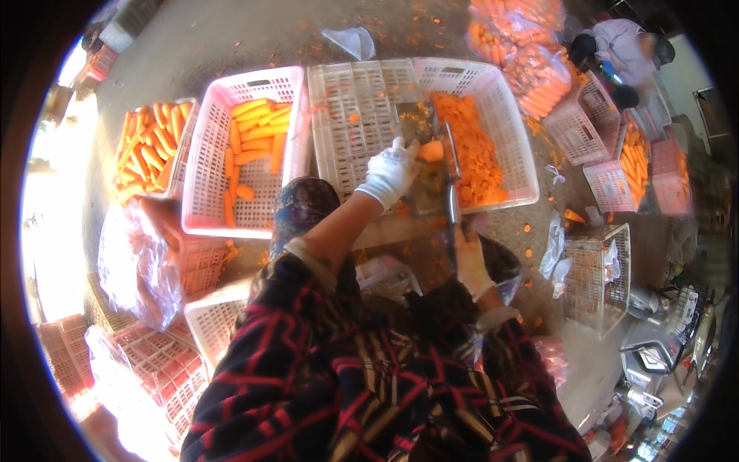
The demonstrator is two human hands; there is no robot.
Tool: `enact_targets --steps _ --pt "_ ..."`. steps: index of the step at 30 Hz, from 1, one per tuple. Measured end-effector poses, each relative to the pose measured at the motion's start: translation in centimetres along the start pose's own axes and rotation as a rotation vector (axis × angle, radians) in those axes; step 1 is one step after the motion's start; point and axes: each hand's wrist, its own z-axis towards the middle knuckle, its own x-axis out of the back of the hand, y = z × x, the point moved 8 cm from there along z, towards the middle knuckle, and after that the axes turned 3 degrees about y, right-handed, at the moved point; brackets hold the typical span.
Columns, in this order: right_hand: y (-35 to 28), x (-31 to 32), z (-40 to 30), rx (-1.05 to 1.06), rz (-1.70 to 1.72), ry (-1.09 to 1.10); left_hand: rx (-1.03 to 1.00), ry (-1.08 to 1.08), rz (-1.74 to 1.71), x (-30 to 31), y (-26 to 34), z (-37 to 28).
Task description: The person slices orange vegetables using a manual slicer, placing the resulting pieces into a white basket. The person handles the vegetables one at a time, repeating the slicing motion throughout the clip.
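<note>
In a white glove, my left hand grips a stub of peeled carrot over a dark cutting board littered with carrot bits. My right hand, gloved and slightly blurred, is closed on the handle of a long knife. The knife's upper end, with what looks like a metal frame, lies right beside the carrot's cut end. Just to the right, a white plastic crate holds a heap of round carrot slices. The board rests at the right side of an upturned crate.
A white crate of whole peeled carrots stands left, with another full carrot crate beyond it. Bagged carrots are piled at the upper right, near a crouching person. An empty-looking crate and a motorbike stand right.
</note>
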Motion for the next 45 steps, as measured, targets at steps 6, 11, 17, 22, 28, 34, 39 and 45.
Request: enact_targets --steps 6,11,17,22,28,34,39,45 --pt "-12.5 2.4 -4.3 -0.158 0.295 -0.092 0.041 -0.064 -0.031 -0.1 0.9 -0.2" --pt "0.9 -0.2 0.0 0.126 -0.187 0.073 -0.016 0.002 -0.052 0.0 1.1 -0.1" --pt "-13.3 2.3 -4.7 -0.014 0.141 -0.184 0.013 -0.08 -0.021 -0.2 1.0 -0.1" --pt "0.8 0.4 -0.9 0.077 -0.205 0.174 -0.033 -0.084 0.01 -0.8 1.4 0.7" --pt "2.1 -0.9 -0.1 -0.07 0.121 0.087 0.074 0.237 -0.343 -0.1 -1.1 -1.3" --pt "-2.5 0.7 -1.1 0.043 0.158 -0.001 -0.002 0.279 -0.547 0.2 -1.6 -1.0" --pt "-14.1 3.3 -3.9 -0.163 0.256 -0.165 0.09 0.134 -0.661 -0.3 -0.8 -0.8" --pt "1.9 0.1 0.4 0.216 -0.153 0.132 -0.018 0.195 -0.454 0.6 -0.5 -0.5"
